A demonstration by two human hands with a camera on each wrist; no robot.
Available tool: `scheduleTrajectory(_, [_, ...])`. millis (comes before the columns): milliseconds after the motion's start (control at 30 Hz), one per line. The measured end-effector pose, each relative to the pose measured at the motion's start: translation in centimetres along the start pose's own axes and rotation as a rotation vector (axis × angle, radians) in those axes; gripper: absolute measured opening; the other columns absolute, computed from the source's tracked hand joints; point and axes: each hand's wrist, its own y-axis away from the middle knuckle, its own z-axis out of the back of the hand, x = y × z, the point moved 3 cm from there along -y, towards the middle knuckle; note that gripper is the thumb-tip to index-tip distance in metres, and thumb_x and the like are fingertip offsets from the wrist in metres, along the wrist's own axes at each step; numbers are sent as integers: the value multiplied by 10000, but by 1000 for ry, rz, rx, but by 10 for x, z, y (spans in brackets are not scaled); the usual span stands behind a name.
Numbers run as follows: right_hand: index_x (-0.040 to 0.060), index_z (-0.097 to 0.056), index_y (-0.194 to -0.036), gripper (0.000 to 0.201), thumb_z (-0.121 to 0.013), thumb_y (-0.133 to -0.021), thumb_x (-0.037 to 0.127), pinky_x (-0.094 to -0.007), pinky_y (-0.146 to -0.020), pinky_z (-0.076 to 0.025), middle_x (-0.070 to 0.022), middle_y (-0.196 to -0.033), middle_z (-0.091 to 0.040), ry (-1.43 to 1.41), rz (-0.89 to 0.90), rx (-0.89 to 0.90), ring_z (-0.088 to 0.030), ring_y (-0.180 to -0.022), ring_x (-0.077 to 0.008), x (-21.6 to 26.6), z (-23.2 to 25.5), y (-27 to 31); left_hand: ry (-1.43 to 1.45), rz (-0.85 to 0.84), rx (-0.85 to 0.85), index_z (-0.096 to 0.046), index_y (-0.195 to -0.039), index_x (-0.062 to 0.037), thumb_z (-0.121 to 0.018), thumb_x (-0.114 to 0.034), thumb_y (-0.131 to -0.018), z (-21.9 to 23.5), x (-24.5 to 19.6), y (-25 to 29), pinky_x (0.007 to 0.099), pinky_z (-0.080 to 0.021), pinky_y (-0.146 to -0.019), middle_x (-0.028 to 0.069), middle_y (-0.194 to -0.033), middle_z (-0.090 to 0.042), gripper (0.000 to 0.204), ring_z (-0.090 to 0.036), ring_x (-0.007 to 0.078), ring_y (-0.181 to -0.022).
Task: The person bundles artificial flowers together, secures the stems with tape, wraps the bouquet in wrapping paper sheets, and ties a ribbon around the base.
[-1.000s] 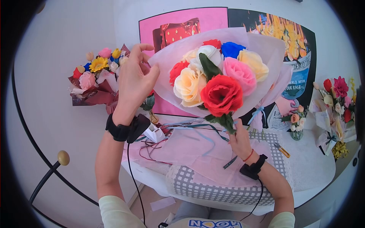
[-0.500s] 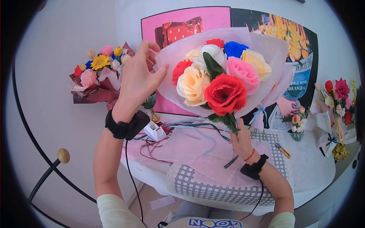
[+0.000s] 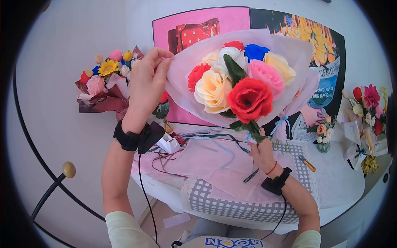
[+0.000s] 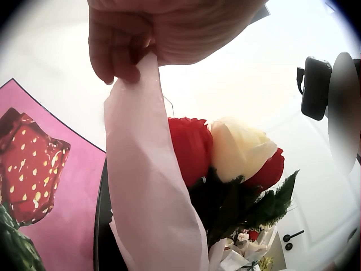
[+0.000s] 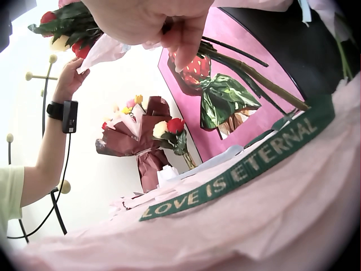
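The left hand pinches the left edge of the pale pink wrapping paper around a bouquet. In the left wrist view its fingertips hold the top corner of the paper, beside a red flower and a cream one. The right hand grips the stems below the red rose; the stems stick out past its fingers in the right wrist view. Red, cream, white, pink and blue flowers fill the bouquet, with a green leaf among them.
A bouquet in dark red paper is at the left, another bouquet at the right. On the table lie ribbons, pink sheets, a tape dispenser and a yellow cutter. Posters stand behind.
The left hand has closed its thumb and fingers on the paper's left edge, where it was spread beside it before. The bouquet has shifted slightly right, still held in the right hand.
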Motion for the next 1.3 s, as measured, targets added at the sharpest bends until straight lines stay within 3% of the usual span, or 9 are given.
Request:
scheduleTrajectory(67, [40, -354, -1020, 337, -514, -731, -25, -393, -530, -408, -202, -683, -517, -12, -9, -2, -551, -643, -386, 1, -1, 0, -62, 61, 68, -482, -961, -19, -444, -90, -858, -1, -1, 2, 183, -358, -622, -8, -729, -558, 131, -455, 38, -669])
scheduleTrajectory(333, [37, -363, -1036, 324, -513, -752, -1, -342, -489, -420, -160, -630, -532, 38, -61, 40, -577, -534, -290, 4, 3, 0, -143, 33, 17, -416, -1062, -44, -457, -57, -841, -5, -13, 4, 193, -348, -599, -26, -653, -452, 226, -405, 48, -618])
scheduleTrajectory(667, [33, -362, -1046, 322, -513, -762, 10, -342, -483, -415, -150, -600, -524, -30, -82, 30, -574, -512, -279, 5, 4, -1, -5, -11, -42, -431, -1062, -47, -501, -10, -785, -6, -6, 2, 194, -383, -619, -17, -721, -447, 288, -445, 59, -685])
scheduleTrajectory(833, [37, -364, -1022, 303, -524, -764, 37, -388, -511, -408, -173, -633, -523, 8, -77, 71, -561, -577, -343, 7, 6, -1, 32, -53, -79, -459, -1051, -50, -531, -53, -754, -7, -8, -4, 207, -395, -612, -3, -771, -463, 306, -453, 81, -696])
scheduleTrajectory(967, [35, -365, -1011, 292, -522, -766, 48, -419, -543, -404, -198, -679, -529, 65, 70, 25, -541, -666, -395, -10, -1, 0, -30, -52, 22, -525, -1008, -40, -539, -130, -754, 1, -34, -33, 232, -413, -649, 20, -850, -528, 270, -484, 96, -748])
scheduleTrajectory(1033, [32, -362, -1020, 306, -523, -760, 47, -435, -569, -401, -216, -722, -532, 53, 25, 96, -523, -725, -420, 0, 2, 0, -151, -296, 190, -561, -959, -26, -553, -149, -752, 0, -46, -57, 250, -427, -681, 44, -848, -577, 242, -521, 111, -742])
scheduleTrajectory(1167, [36, -366, -1031, 323, -528, -752, 36, -433, -583, -402, -215, -730, -532, 36, 70, 131, -525, -731, -419, 12, 3, -1, -196, -448, 351, -593, -907, -11, -570, -177, -790, -6, -86, -87, 200, -431, -595, 68, -884, -600, 203, -538, 71, -758])
scheduleTrajectory(1233, [37, -375, -1041, 346, -539, -736, 26, -432, -596, -405, -212, -741, -533, 33, 75, 177, -526, -739, -414, 15, 3, -2, -211, -419, 737, -545, -979, 44, -514, -184, -844, -27, -111, -86, 304, -460, -777, 136, -976, -583, 267, -576, 223, -880])
scheduleTrajectory(1300, [37, -383, -1040, 348, -541, -731, 20, -427, -603, -406, -207, -743, -536, 35, 70, 212, -529, -744, -408, 15, 2, -2, -214, -437, 769, -565, -954, 45, -538, -177, -811, -42, -113, -90, 301, -454, -762, 143, -954, -595, 265, -577, 229, -854])
